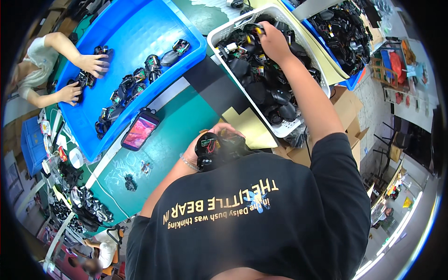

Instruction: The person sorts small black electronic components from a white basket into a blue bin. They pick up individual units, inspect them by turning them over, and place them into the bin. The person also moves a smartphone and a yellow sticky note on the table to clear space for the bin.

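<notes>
Over the green desk (182, 112), left hand (190, 153) clamped around a black unit (202, 148), red wires (211, 146) facing the camera, long axis unclear, right hand (273, 43) among black parts (257, 92) in white basket (287, 129), grip uncertain, inverted gold lettering (218, 204) on black shirt (298, 224).

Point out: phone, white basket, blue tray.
Phone (140, 131), head view: middle of the lit screen.
White basket (285, 129), head view: wall at the near corner.
Blue tray (137, 39), head view: bare floor.

l. hand (191, 152) partly behind blk pcs (206, 145)
</notes>
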### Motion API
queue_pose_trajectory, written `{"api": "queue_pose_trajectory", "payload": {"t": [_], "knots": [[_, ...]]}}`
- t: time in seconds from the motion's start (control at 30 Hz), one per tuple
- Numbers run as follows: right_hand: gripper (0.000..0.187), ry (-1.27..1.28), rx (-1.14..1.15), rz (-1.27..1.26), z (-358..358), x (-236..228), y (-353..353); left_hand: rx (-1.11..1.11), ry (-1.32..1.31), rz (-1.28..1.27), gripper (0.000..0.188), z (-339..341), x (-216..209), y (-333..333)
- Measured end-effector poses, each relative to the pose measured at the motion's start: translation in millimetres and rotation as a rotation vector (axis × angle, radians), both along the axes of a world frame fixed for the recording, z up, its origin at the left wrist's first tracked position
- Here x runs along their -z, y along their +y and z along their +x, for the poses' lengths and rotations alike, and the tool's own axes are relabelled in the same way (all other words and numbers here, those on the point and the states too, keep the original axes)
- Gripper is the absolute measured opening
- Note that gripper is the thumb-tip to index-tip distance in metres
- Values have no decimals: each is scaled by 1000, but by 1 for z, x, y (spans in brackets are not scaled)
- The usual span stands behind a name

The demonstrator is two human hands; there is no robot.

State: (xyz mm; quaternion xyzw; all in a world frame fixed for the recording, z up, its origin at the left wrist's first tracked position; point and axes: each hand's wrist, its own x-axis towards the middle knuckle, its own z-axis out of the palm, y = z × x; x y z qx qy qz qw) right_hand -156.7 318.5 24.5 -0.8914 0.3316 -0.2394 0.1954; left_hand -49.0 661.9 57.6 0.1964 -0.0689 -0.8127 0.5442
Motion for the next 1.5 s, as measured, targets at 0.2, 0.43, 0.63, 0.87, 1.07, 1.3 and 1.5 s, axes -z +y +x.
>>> {"api": "queue_pose_trajectory", "payload": {"t": [0.2, 0.43, 0.63, 0.87, 1.07, 1.3, 1.5], "knots": [[17, -559, -3, 654, -16, -46, 21, -38, -41, 14, 49, 3, 10, -1], [17, -693, -233, 1355, -10, -143, 123, -90, 144, 130, 47, 1, 6, -2], [23, -86, -947, 559, 24, -129, 222, -219, 294, 202, 44, -4, 26, 8], [26, 159, -980, 318, 30, -130, 229, -264, 213, 162, 42, -1, 26, 10], [42, -196, -874, 419, 32, -150, 174, -265, 71, 37, 40, 5, 6, 6], [49, 413, -173, 6, 15, -30, 30, -92, -3, -23, 50, 11, -28, -2], [39, 229, -249, 86, 3, 7, 13, -118, 98, -5, 48, 5, -13, 8]]}}
